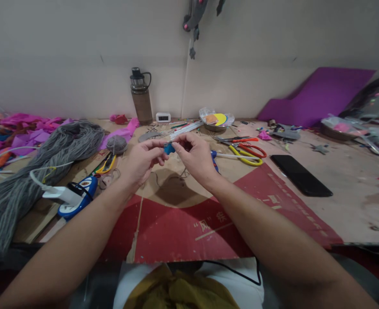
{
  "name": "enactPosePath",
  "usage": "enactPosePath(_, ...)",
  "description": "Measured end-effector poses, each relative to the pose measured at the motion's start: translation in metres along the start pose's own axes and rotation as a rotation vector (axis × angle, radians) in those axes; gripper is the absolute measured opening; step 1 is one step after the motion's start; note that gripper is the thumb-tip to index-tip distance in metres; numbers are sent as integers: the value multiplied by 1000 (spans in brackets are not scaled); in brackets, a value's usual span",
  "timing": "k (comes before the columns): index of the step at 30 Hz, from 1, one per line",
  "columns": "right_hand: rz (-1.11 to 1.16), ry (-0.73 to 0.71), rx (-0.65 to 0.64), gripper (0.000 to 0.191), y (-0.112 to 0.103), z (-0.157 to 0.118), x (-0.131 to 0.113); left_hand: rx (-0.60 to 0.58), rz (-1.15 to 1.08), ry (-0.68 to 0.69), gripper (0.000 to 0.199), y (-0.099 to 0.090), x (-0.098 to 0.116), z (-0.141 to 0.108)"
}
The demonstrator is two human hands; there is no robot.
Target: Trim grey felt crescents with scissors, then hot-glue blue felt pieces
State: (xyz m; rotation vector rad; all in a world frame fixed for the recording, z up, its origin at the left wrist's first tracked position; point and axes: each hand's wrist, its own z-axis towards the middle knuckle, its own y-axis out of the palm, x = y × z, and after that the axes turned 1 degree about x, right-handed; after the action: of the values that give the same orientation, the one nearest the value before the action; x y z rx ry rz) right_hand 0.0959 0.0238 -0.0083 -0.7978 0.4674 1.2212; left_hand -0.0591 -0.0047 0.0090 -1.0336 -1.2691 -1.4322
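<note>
A small blue piece [169, 148] is pinched between my two hands above the cardboard sheet; its exact kind is too small to make out. My left hand [146, 159] grips its left side with thumb and forefinger, the other fingers curled beneath. From the right, the thumb and forefinger of my right hand [194, 155] close on its upper edge. Below the hands, thin dark strands [183, 172] lie on the brown cardboard. Just right of my right hand is a blue-handled tool [214, 159] with a white stick, partly hidden by the hand.
Scissors [249, 154], a black phone [300, 175] and a purple sheet [318, 96] are to the right. Left are grey yarn [52, 161], a yellow cutter [106, 164] and a blue-white power strip [80, 197] with cables. A bottle [141, 101] and small clock [163, 117] stand by the wall.
</note>
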Motion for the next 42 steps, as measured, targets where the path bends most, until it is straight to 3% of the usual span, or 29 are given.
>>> enactPosePath(18, -10, 5, -37, 3, 1, -4, -6, 13, 130, 31, 22, 0, -3, -2)
enactPosePath(28, -155, -199, -33, 6, -1, -3, -11, 58, 314, 148, 18, -4, -4, -3)
enactPosePath(37, -105, -105, -37, 2, -1, -3, -7, 81, 308, 169, 13, -3, -5, -2)
enactPosePath(42, -133, -136, -19, 5, -1, -3, -6, 75, 261, 156, 14, -1, -5, -3)
